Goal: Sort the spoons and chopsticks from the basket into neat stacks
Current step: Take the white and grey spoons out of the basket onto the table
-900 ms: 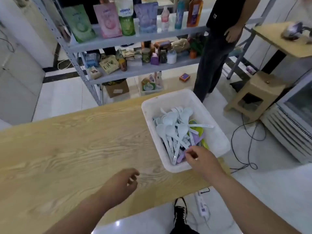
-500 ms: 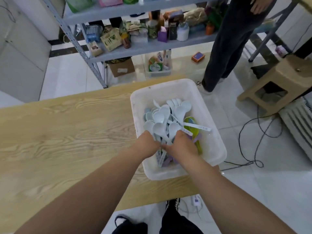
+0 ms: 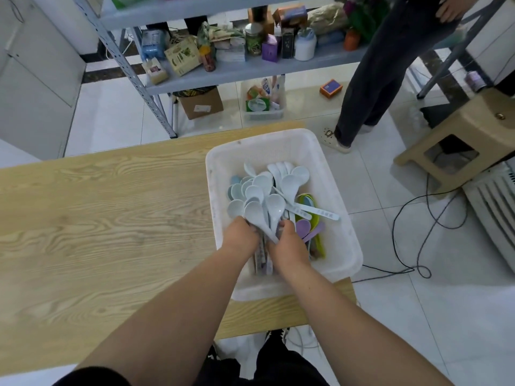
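Observation:
A white plastic basket (image 3: pixel 342 227) sits at the right end of the wooden table (image 3: pixel 106 218). Inside it lie several white spoons (image 3: pixel 264 196), a purple spoon (image 3: pixel 303 228) and green ones (image 3: pixel 309 200). Both my hands are down in the basket. My left hand (image 3: pixel 239 236) and my right hand (image 3: pixel 289 246) close from either side round the handles of a bunch of white spoons. Chopsticks show between my wrists as thin printed sticks (image 3: pixel 262 257), partly hidden.
A grey metal shelf (image 3: pixel 250 71) full of packets and jars stands beyond the table. A person in dark trousers (image 3: pixel 370 79) stands at the right of it. A beige stool (image 3: pixel 457 135), cables (image 3: pixel 418 218) and a white appliance (image 3: pixel 498 207) are on the floor to the right.
My left hand moved from the tabletop into the basket beside my right hand. Both hands now gather the spoon handles together. The camera tilted downward.

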The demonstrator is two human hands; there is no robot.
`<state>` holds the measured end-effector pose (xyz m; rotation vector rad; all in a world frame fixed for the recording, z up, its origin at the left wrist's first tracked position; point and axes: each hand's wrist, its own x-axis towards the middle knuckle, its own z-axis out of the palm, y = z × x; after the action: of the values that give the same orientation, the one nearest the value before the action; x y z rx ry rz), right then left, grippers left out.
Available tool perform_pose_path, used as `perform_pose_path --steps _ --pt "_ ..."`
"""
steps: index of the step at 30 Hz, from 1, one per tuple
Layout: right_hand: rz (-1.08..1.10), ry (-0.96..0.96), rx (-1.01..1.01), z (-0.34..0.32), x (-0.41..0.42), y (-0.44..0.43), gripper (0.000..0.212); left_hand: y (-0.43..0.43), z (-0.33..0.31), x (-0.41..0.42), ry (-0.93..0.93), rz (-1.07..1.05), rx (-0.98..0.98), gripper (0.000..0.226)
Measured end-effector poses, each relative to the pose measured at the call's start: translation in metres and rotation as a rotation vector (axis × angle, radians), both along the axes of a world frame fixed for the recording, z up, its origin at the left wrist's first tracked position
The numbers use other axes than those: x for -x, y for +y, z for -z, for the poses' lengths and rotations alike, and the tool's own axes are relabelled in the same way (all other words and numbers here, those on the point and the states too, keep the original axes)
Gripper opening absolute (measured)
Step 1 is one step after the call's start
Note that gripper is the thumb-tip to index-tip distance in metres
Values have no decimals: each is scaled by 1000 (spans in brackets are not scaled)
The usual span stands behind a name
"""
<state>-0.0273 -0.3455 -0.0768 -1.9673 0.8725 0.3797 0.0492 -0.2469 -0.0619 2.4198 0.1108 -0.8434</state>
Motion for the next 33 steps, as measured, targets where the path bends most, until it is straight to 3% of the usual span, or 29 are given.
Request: perform_pose_path --steps 4,11,16,24,30,33 --pt "-17 -36 -56 -14 3 -13 23 14 4 -2 72 -90 194 10" --pt "28 -224 -392 -77 21 -11 22 55 -83 16 243 -272 579 15" --pt "-107 -199 -546 -110 42 23 23 101 -101 59 264 -444 674 14" --pt "-331 -163 -545 -110 39 121 25 184 -97 102 111 -650 755 14" --pt "-621 -135 -506 -127 44 193 28 266 -99 133 100 -753 818 16" --pt "-659 -93 -576 -138 46 235 29 311 -102 148 81 -808 859 15"
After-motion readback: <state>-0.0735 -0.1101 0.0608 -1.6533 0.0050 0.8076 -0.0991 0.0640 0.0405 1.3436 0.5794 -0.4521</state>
